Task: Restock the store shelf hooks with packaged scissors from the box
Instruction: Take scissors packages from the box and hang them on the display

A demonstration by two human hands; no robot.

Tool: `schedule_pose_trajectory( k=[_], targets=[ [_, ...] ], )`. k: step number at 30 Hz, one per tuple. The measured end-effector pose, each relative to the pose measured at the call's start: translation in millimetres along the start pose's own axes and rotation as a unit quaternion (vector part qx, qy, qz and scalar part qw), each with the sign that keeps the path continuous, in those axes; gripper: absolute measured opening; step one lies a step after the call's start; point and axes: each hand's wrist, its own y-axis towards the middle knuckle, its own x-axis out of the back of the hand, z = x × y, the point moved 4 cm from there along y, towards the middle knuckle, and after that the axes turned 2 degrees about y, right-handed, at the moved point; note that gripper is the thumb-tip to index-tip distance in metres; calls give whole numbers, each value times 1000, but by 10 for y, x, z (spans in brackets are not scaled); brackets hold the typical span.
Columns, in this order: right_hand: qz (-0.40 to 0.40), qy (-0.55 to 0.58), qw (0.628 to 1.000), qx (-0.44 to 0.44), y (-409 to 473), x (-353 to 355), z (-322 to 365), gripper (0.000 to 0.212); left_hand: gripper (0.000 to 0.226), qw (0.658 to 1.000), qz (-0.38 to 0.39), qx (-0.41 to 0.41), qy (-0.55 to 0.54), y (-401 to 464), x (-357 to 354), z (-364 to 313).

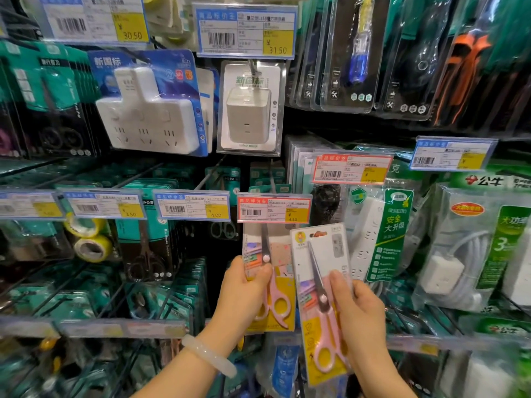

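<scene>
From your head camera, both of your hands are up at the shelf, each with its own pack of pink-handled scissors. Your left hand grips the hanging scissors pack from the pack's left side, thumb pressed on the front near the pivot and fingers wrapped behind. That pack hangs directly below the red price tag, its top hidden behind the tag, so you cannot tell whether it sits on a hook. A pale bangle circles your left wrist.

Your right hand holds the second scissors pack by its right edge, thumb lying across the front beside the blades, fingers behind the card. This pack is tilted, top leaning left, and sits just to the right of the hanging one, with its upper left corner close to the red tag's lower right corner.

Left of the red tag run blue price tags over teal-carded scissors. Right of your hands hang power strip packs. Above, a white socket adapter hangs beside a cube plug.
</scene>
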Motion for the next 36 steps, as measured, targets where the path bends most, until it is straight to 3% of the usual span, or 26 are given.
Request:
schedule_pose_trajectory(
  k=[3, 8, 13, 22, 25, 28, 31, 36],
  targets=[
    [12, 4, 1000, 2, 17, -98, -12, 40, 8, 1000, -4, -6, -16, -23, 27, -5],
    [8, -12, 1000, 6, 70, -209, -14, 34, 16, 995, -36, 37, -86, 18, 8, -24],
    [1, -15, 1000, -3, 134, -287, -2, 45, 24, 996, -70, 31, -41, 63, 2, -42],
    [36, -36, 998, 41, 221, -393, 213, 34, 47, 994, -89, 46, -48, 104, 43, -75],
    [41, -66, 995, 65, 247, -346, 223, 35, 38, 993, -81, 62, -56, 186, 44, -88],
    [55, -80, 991, 88, 287, -324, 223, 34, 27, 993, -17, 78, -85, 222, -44, -136],
    [89, -86, 988, 92, 320, -343, 231, 23, 12, 996, 6, 20, -87, 284, -21, -276],
    [96, -83, 989, 80, 302, -348, 158, 18, 17, 990, -18, -33, -135, 352, 31, -426]
  ],
)
